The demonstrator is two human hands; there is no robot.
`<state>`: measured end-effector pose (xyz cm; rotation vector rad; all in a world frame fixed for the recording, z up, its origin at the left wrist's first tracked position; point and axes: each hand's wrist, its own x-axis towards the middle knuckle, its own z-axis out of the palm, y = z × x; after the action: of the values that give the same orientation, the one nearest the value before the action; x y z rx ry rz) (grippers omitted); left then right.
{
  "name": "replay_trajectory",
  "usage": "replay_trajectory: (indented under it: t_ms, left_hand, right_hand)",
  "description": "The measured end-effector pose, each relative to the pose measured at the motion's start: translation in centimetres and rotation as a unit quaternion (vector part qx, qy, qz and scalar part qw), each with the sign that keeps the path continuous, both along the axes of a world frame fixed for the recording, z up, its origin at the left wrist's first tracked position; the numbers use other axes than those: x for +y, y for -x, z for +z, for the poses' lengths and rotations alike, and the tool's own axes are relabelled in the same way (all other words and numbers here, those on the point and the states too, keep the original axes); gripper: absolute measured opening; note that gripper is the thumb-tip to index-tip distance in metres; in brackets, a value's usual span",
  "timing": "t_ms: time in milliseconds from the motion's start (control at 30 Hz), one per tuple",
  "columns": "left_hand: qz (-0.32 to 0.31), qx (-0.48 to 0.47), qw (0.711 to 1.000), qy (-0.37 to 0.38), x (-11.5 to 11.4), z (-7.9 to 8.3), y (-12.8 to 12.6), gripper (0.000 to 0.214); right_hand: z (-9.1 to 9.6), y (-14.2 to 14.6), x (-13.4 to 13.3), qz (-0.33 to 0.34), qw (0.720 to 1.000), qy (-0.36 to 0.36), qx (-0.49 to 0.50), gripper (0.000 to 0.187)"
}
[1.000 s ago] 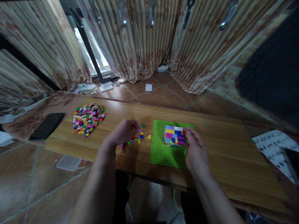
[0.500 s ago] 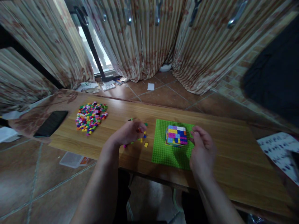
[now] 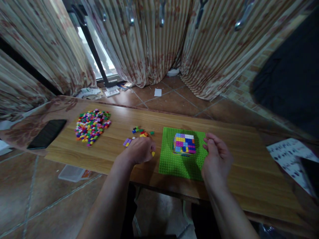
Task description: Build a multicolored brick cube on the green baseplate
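A bright green studded baseplate [image 3: 169,164] lies on the table, bearing a block [image 3: 183,144] built of many coloured toy bricks. Low over the wood to the left of the plate is my left hand [image 3: 140,151], its fingers curled downward and mostly hidden. A yellow brick [image 3: 153,154] shows right at its fingertips. Loose toy bricks [image 3: 143,134] lie just beyond this hand, and purple bricks [image 3: 126,142] beside it. At the plate's right edge my right hand [image 3: 217,159] is held with thumb and fingers curled together; anything between them is too small to tell.
A large heap of mixed bricks [image 3: 91,127] lies at the table's left. Farther left is a black tablet-like slab [image 3: 47,133]. A printed sheet [image 3: 290,162] lies on the right, and a clear plastic box [image 3: 71,173] is on the floor below.
My left hand has come down and nearer to me, over the yellow brick, uncovering the loose bricks behind it. The right hand stays by the plate. The whole view has shifted slightly.
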<state>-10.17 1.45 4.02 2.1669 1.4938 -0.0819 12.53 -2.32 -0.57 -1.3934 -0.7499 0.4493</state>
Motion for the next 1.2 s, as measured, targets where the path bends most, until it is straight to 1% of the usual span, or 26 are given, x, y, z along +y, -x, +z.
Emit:
replay_trajectory:
  t_ms: [167, 267, 367, 433, 533, 600, 667, 767, 867, 1033, 1200]
  left_hand:
    - [-0.006, -0.017, 1.0, -0.009, 0.2, -0.5, 0.0, 0.017]
    - [-0.018, -0.061, 0.998, -0.023, 0.4, -0.6, 0.3, 0.013]
    - [-0.024, -0.128, 0.991, -0.04, 0.4, -0.3, 0.2, 0.009]
    - [-0.042, -0.2, 0.978, -0.027, 0.4, -0.3, -0.1, 0.009]
    - [-0.06, -0.316, 0.947, 0.006, 0.3, -0.8, -1.1, 0.007]
    - [-0.058, -0.361, 0.931, 0.013, 0.2, -1.2, -2.0, 0.005]
    - [-0.057, -0.381, 0.923, 0.007, 0.0, -1.4, -2.9, 0.005]
    - [-0.059, -0.373, 0.926, -0.01, -0.5, -1.2, -4.1, 0.007]
    - [-0.065, -0.328, 0.942, -0.031, -0.8, -0.7, -4.9, 0.008]
    - [-0.055, -0.244, 0.965, -0.079, -1.1, -0.2, -5.5, 0.012]
    - [-0.056, -0.187, 0.974, -0.119, -1.4, 0.2, -6.0, 0.022]
  right_hand:
    - [0.2, 0.1, 0.0, -0.001, 1.0, -0.002, 0.013, 0.024]
    - [0.2, 0.0, 0.0, -0.003, 1.0, -0.001, 0.012, 0.023]
    - [0.2, 0.1, 0.0, 0.004, 1.0, 0.002, 0.012, 0.023]
    - [0.3, 0.1, 0.0, 0.011, 1.0, 0.001, 0.017, 0.022]
    - [0.2, 0.2, 0.0, 0.018, 1.0, 0.004, 0.013, 0.023]
    - [0.1, 0.3, 0.1, 0.023, 1.0, 0.011, 0.004, 0.023]
    - [-0.1, 0.3, 0.1, 0.033, 0.999, 0.016, -0.003, 0.024]
    - [-0.4, 0.3, 0.0, 0.048, 0.999, 0.021, -0.008, 0.024]
    - [-0.6, 0.2, 0.0, 0.058, 0.998, 0.024, -0.011, 0.024]
    - [-0.7, 0.1, 0.0, 0.081, 0.996, 0.024, -0.037, 0.021]
    - [-0.3, 0.2, -0.2, 0.096, 0.992, 0.016, -0.08, 0.019]
